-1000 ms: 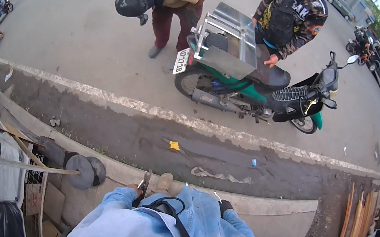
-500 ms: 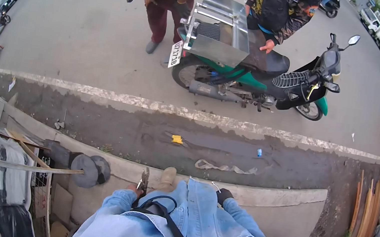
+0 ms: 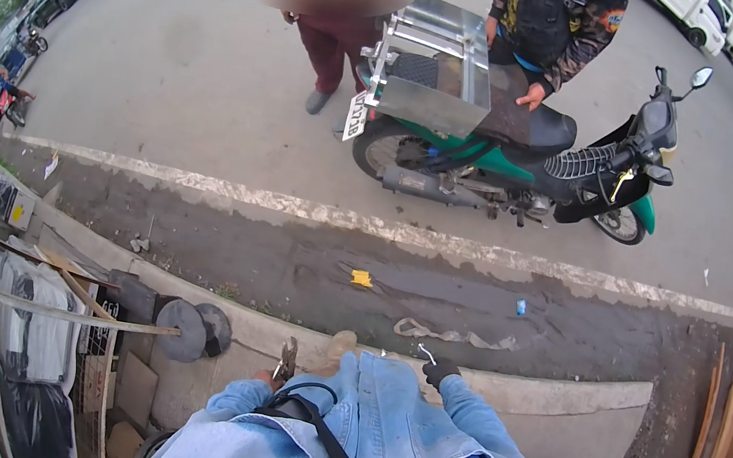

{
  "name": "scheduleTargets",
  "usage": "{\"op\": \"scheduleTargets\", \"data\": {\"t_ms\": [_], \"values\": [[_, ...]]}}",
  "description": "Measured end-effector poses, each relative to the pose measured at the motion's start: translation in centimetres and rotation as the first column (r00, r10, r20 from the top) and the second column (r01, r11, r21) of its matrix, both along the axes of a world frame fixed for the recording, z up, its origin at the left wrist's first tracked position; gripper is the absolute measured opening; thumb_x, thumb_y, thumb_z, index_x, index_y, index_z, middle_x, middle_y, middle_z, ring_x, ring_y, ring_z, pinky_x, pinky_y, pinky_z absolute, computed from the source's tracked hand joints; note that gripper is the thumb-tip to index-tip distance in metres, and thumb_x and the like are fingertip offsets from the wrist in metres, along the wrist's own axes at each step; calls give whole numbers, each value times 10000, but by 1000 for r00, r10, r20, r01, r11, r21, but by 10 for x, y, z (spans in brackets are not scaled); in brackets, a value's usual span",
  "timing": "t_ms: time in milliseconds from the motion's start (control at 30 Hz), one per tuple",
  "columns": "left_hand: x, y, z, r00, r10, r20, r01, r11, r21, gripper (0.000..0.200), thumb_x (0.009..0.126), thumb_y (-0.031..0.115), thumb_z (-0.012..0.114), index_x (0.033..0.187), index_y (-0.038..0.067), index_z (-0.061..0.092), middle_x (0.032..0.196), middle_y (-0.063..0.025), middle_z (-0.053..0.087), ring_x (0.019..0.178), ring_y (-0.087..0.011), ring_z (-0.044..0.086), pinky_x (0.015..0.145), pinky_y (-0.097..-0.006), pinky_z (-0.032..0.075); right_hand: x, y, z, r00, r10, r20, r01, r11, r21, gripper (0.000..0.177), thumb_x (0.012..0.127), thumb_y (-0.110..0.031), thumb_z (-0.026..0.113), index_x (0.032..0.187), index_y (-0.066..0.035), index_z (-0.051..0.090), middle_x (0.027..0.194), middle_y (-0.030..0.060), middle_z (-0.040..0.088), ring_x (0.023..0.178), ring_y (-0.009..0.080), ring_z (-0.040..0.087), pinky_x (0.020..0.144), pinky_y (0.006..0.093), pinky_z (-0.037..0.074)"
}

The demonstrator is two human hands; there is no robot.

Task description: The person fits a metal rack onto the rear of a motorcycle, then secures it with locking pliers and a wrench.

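Note:
My right hand (image 3: 439, 372), in a dark glove, is closed around a shiny wrench (image 3: 426, 351) that points forward and left. My left hand (image 3: 268, 377) is low by my hip, its fingers partly hidden by my sleeve. It is closed on what looks like a pair of pliers (image 3: 288, 355), worn and brownish, with the head up. Both hands are beside my denim jacket, well apart from the motorcycle (image 3: 506, 160) across the gutter. On its rear seat sits a sheet-metal box frame (image 3: 433, 103).
One person in maroon trousers (image 3: 324, 55) stands behind the motorcycle; another in a camouflage jacket (image 3: 568, 29) rests a hand on its seat. A concrete curb (image 3: 535, 386) and muddy gutter (image 3: 283, 258) lie before me. Wrapped goods (image 3: 42, 319) are left, wooden planks (image 3: 722, 439) right.
My right hand has moved slightly outward and the wrench shows more fully. The view has shifted, so the scene lies further right. The person behind the motorcycle has changed posture.

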State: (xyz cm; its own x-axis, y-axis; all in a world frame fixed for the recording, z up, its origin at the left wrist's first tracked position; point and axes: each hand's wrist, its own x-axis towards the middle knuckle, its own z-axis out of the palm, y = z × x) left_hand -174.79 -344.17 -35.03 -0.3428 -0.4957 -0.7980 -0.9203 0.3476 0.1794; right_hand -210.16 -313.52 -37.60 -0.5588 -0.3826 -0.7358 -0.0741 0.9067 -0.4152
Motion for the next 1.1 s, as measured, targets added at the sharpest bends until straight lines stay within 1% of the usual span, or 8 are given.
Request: {"op": "scheduleTargets", "data": {"t_ms": [300,467,533,767,867,967,1033,1100], "values": [[-14,1,3,999,-30,33,29,999,44,441,765,462,620,1070,146,654,1026,-156,645,968,-341,607,841,-421,480,2,14,32,978,-160,133,158,987,25,330,747,-289,593,911,-6,638,682,122,648,534,216,596,489,368,456],[-20,-2,-3,995,-87,43,85,995,61,438,766,447,616,1085,150,645,1045,-150,640,984,-348,596,850,-424,475,4,26,25,980,-141,142,130,988,83,309,739,-281,579,875,-11,641,688,120,650,535,219,593,498,368,469],[-19,-4,-8,997,-72,29,70,995,66,438,766,439,614,1089,144,643,1054,-158,636,990,-352,594,858,-425,472,6,27,24,982,-151,116,137,983,123,341,711,-317,579,857,-24,673,723,142,664,643,251,642,619,385,496],[-10,-9,-45,992,-118,-42,119,992,33,450,774,423,620,1115,129,628,1068,-176,628,1009,-363,585,876,-427,459,9,30,10,984,-141,110,130,986,109,357,715,-327,586,862,-11,666,733,150,665,670,259,649,635,388,502],[-11,-12,-52,988,-150,41,149,989,19,451,774,422,617,1111,122,627,1067,-185,625,1010,-371,580,876,-434,455,9,28,22,975,-182,128,172,981,85,359,718,-328,583,858,-8,666,729,157,663,657,264,647,634,385,503],[0,-20,-49,979,-197,-51,198,980,0,447,773,416,614,1100,112,629,1058,-199,623,1006,-381,578,876,-440,452,11,26,21,974,-191,123,183,980,72,355,720,-320,579,861,-5,667,720,155,662,639,258,645,624,375,504],[-4,-11,-56,842,-537,-57,498,813,-300,434,774,399,610,1091,104,630,1044,-210,624,1000,-381,581,875,-436,453,12,27,16,978,-177,110,169,983,78,353,721,-317,579,860,-5,667,720,150,663,633,250,645,619,369,504],[-3,-16,-65,868,-493,-68,461,848,-259,432,775,397,610,1091,104,630,1045,-209,624,1000,-381,581,875,-435,454,12,27,15,983,-158,96,150,985,85,350,721,-315,579,860,-6,667,720,146,664,627,242,644,613,364,503]]}}
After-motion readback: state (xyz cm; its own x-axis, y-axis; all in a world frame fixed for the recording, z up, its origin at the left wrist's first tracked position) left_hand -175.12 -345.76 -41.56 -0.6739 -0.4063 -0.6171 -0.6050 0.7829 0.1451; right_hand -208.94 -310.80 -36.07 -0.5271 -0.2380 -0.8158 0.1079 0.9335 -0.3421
